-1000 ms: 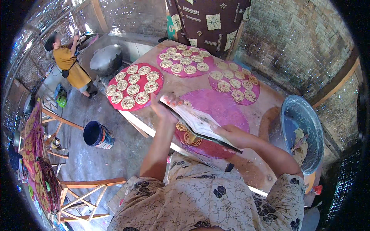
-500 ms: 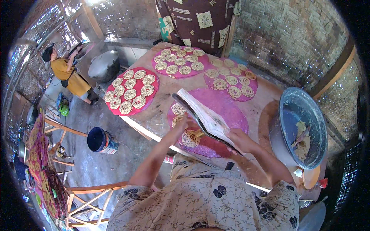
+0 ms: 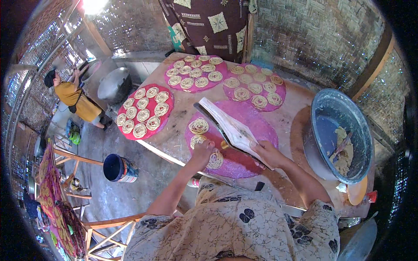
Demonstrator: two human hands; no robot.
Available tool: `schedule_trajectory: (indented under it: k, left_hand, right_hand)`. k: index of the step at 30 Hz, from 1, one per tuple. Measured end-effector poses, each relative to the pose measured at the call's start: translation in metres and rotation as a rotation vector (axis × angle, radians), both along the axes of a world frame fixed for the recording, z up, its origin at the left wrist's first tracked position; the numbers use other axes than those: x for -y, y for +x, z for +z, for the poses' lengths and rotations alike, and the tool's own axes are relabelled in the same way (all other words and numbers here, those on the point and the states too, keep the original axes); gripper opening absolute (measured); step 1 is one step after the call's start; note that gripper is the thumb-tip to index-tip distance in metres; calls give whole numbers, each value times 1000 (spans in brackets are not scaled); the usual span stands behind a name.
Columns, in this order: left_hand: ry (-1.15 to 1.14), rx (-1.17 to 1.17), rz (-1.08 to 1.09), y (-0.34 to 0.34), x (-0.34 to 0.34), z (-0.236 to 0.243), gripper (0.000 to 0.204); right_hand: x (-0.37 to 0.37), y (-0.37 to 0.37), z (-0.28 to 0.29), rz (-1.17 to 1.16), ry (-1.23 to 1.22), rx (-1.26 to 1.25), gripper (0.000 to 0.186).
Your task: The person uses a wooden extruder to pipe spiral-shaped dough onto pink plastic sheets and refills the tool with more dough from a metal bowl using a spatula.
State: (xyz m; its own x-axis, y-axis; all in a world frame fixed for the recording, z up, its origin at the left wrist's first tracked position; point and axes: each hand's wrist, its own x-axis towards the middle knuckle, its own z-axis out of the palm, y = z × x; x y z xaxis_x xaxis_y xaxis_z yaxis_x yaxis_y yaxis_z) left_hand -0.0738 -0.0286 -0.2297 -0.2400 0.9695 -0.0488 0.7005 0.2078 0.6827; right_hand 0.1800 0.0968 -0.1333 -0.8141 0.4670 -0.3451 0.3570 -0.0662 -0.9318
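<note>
My right hand point(image 3: 269, 155) grips the lower right end of a long, pale, folded board-like tool point(image 3: 228, 124) with a dark edge and a small brass-coloured nozzle on its underside. It is held tilted above a round pink mat point(image 3: 257, 117). My left hand point(image 3: 203, 153), its fingers curled, is at the mat's left side. A coiled dough nest point(image 3: 214, 160) lies right beside it, partly covered by the fingers; whatever they pinch is hidden. Two more coiled nests, an upper one point(image 3: 198, 125) and one point(image 3: 197, 140) just above my hand, lie on the same mat.
A red mat point(image 3: 166, 120) and two pink mats bear several nests. At right stands a big basin point(image 3: 315, 143) with dough and a stick. A bucket point(image 3: 114, 167) is on the floor, near a wooden rack point(image 3: 115, 222). A person point(image 3: 72, 95) stands by a large pot point(image 3: 114, 85).
My left hand has moved down and left, from under the tool to the edge of the lowest nest. The strands between nozzle and nest no longer show. The view has shifted slightly.
</note>
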Motion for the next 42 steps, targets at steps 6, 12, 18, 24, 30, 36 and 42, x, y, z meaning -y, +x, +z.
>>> schedule_trajectory:
  k: [6,12,18,24,30,36,42]
  left_hand:
    - [352,-153,95,-10,10,52,58]
    - [768,1690,242,31,-19,199,78]
    - [748,2128,-52,9,-75,93,62]
    - [832,2194,-24,-3,-90,51,58]
    - [829,2169,-39,5,-67,77,59]
    - [874,2157,-14,7,-78,93,54]
    - [826,2115,29,3,-55,97,55]
  right_hand:
    - [1,10,7,-21,48,-1,41]
    - [14,24,50,192,-111,70,53]
    - [13,17,55,146,-238,378,71]
    - [6,4,33,60,56,455,72]
    - [26,13,64,94,52,465,73]
    - [16,5,65,22,242,461,74]
    - [35,8,70,78,262,409,74]
